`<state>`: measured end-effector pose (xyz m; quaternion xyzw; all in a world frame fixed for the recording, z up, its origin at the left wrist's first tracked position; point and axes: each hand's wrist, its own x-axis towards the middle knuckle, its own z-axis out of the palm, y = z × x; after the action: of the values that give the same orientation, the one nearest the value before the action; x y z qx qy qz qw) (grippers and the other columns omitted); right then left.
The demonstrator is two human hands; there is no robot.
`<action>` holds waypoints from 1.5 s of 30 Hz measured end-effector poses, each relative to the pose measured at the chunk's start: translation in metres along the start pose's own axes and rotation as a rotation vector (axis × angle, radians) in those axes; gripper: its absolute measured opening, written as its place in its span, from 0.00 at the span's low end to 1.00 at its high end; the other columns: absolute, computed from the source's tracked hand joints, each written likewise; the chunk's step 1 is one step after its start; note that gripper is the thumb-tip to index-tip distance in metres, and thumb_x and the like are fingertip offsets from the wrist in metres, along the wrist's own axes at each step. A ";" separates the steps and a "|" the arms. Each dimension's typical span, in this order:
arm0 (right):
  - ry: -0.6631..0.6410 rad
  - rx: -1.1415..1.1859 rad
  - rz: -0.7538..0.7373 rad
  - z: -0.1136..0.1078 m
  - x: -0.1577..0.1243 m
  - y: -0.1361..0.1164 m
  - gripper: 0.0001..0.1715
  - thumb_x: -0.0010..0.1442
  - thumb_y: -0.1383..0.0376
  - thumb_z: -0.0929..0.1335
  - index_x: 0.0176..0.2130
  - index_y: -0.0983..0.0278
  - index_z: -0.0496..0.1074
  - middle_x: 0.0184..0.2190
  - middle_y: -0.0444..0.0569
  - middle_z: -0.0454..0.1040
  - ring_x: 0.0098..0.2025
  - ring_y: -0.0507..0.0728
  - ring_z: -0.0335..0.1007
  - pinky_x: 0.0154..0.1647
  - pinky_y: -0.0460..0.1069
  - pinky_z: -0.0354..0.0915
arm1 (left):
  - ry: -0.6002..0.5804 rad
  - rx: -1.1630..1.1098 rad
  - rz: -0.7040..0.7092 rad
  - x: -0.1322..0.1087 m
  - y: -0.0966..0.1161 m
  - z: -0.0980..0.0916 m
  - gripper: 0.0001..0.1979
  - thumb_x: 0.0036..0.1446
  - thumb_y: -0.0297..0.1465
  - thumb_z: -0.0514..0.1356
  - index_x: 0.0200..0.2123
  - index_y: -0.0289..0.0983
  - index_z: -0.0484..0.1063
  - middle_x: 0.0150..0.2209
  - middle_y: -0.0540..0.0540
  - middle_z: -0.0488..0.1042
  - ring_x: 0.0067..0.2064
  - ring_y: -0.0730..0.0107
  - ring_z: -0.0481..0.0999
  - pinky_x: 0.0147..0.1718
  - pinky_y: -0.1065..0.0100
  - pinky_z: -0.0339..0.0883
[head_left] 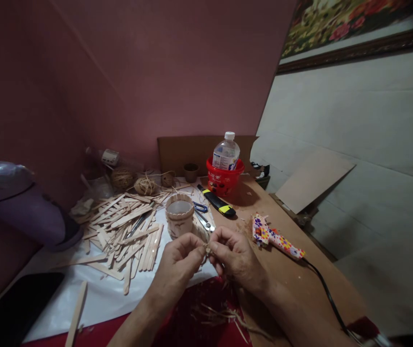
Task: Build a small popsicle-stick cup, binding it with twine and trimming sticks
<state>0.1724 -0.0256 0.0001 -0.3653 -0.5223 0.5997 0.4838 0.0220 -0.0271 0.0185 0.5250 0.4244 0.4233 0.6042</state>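
Note:
My left hand and my right hand meet in front of me, fingertips almost touching. Both pinch a small tan piece of twine, which looks knotted or bunched; its exact shape is partly covered by the fingers. Just beyond my left hand stands a small cup with wooden sticks around its side and a scalloped rim. Scissors with blue handles lie behind my fingers. Past them is a black and yellow utility knife. A flower-patterned glue gun rests to the right of my right hand.
Many craft sticks are heaped at left on a white sheet. Twine balls and a small pot stand behind. A red bowl holds a plastic bottle. The glue gun's cord runs down the right side.

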 end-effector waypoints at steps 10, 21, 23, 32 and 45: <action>-0.046 -0.011 -0.017 -0.004 0.003 -0.001 0.13 0.59 0.57 0.67 0.32 0.64 0.63 0.19 0.38 0.68 0.13 0.43 0.56 0.12 0.38 0.52 | 0.059 -0.080 0.009 -0.001 0.001 -0.001 0.12 0.50 0.37 0.63 0.25 0.34 0.68 0.19 0.55 0.62 0.19 0.83 0.53 0.17 0.77 0.45; -0.007 -0.080 -0.049 0.002 0.003 -0.007 0.13 0.56 0.58 0.69 0.29 0.65 0.65 0.14 0.34 0.59 0.13 0.43 0.51 0.13 0.41 0.50 | 0.103 -0.130 0.033 0.001 0.003 0.000 0.13 0.48 0.38 0.64 0.27 0.33 0.71 0.17 0.55 0.63 0.17 0.84 0.55 0.15 0.78 0.44; 0.001 -0.067 -0.048 0.002 0.003 -0.007 0.13 0.56 0.58 0.69 0.30 0.65 0.66 0.14 0.35 0.60 0.13 0.44 0.50 0.13 0.41 0.49 | 0.099 -0.151 0.029 0.001 0.003 0.000 0.13 0.47 0.38 0.65 0.28 0.33 0.72 0.17 0.55 0.63 0.17 0.83 0.56 0.15 0.78 0.45; 0.003 -0.038 -0.066 0.002 0.001 -0.010 0.14 0.55 0.57 0.70 0.30 0.65 0.66 0.14 0.34 0.60 0.13 0.43 0.49 0.13 0.41 0.48 | 0.103 -0.154 0.036 0.000 0.004 0.000 0.09 0.46 0.35 0.67 0.28 0.34 0.76 0.19 0.54 0.67 0.17 0.86 0.54 0.16 0.78 0.46; -0.016 -0.008 -0.057 0.001 -0.003 -0.012 0.13 0.55 0.58 0.70 0.29 0.65 0.67 0.17 0.37 0.61 0.16 0.45 0.51 0.15 0.42 0.48 | 0.134 -0.076 0.095 -0.002 0.004 0.001 0.07 0.48 0.34 0.66 0.29 0.36 0.77 0.22 0.52 0.70 0.20 0.82 0.57 0.19 0.77 0.52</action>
<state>0.1749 -0.0294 0.0121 -0.3473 -0.5387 0.5867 0.4949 0.0225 -0.0290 0.0227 0.4917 0.4219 0.5014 0.5734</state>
